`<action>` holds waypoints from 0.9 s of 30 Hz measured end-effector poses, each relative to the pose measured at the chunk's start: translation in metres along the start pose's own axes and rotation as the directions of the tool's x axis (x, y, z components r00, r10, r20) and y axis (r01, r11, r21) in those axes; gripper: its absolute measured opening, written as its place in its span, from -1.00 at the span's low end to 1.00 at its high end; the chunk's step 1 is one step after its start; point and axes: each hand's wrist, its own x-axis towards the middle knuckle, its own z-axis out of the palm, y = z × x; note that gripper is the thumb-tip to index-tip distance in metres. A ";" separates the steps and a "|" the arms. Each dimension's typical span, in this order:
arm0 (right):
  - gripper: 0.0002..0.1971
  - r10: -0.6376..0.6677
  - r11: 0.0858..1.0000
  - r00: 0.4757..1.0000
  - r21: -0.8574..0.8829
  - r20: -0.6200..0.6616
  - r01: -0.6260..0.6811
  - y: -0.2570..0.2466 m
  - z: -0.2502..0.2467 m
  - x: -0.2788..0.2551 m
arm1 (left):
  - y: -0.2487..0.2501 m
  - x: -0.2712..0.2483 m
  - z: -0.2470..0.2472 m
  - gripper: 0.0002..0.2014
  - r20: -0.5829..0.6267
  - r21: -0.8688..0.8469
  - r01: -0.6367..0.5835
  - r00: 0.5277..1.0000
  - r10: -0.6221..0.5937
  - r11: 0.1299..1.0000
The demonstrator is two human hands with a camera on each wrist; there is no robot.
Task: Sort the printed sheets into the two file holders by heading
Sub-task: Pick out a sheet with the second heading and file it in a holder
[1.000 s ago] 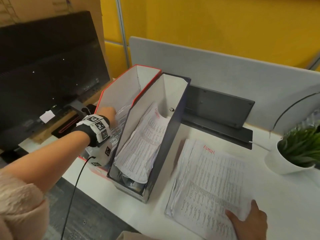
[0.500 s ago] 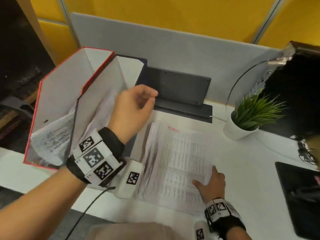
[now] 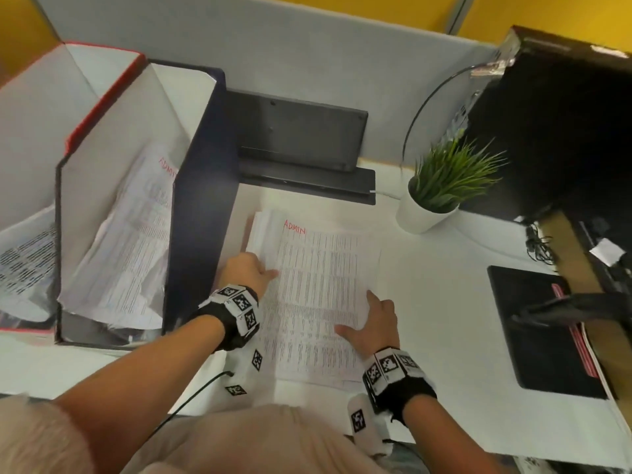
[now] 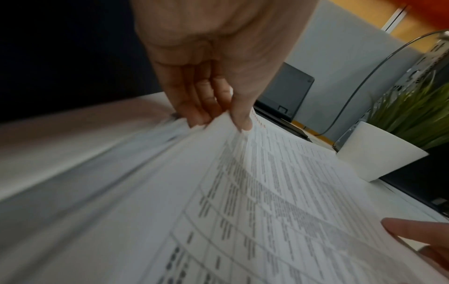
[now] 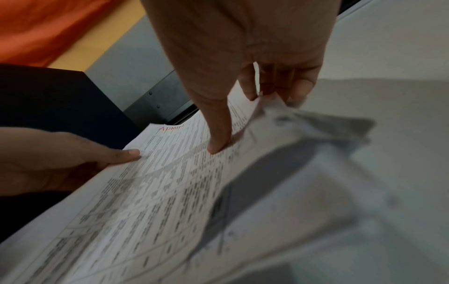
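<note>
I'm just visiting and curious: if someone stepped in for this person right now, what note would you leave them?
Left hand: pinching the left edge of the top sheet, headed ADMIN.
Right hand: fingers spread flat on the stack's right side.
Blue file holder already holds a sheet headed ADMIN; red file holder beside it holds printed sheets too.
Done: some sheets filed.
Left: file this ADMIN sheet, probably in the blue holder, then the rest of the stack.

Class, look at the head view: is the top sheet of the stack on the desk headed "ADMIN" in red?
Yes: the top sheet of the stack carries "ADMIN" handwritten in red at its upper left corner.
</note>
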 end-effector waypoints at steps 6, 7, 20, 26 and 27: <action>0.02 -0.170 0.979 0.984 -0.119 -0.054 0.163 -0.008 -0.003 0.003 | -0.003 -0.004 -0.001 -0.66 -0.018 0.033 -0.108 0.994 0.108 0.994; 0.02 -0.198 0.978 0.980 -0.073 -0.012 0.197 -0.009 -0.004 0.006 | -0.002 -0.008 -0.002 -0.67 -0.036 0.079 -0.144 0.988 0.147 0.986; 0.03 0.035 0.867 0.999 0.498 0.011 -0.035 -0.004 -0.019 0.026 | -0.010 -0.023 -0.006 -0.66 -0.097 -0.503 -0.236 0.971 0.218 0.831; -0.70 0.026 0.851 1.000 0.525 0.009 -0.027 -0.003 -0.026 0.027 | -0.006 -0.019 -0.012 -0.68 0.152 -0.709 0.026 0.982 0.117 0.705; -0.88 0.002 0.861 1.000 0.509 -0.012 0.005 -0.003 -0.026 0.025 | -0.004 -0.017 -0.013 -0.69 0.173 -0.710 0.060 0.981 0.091 0.701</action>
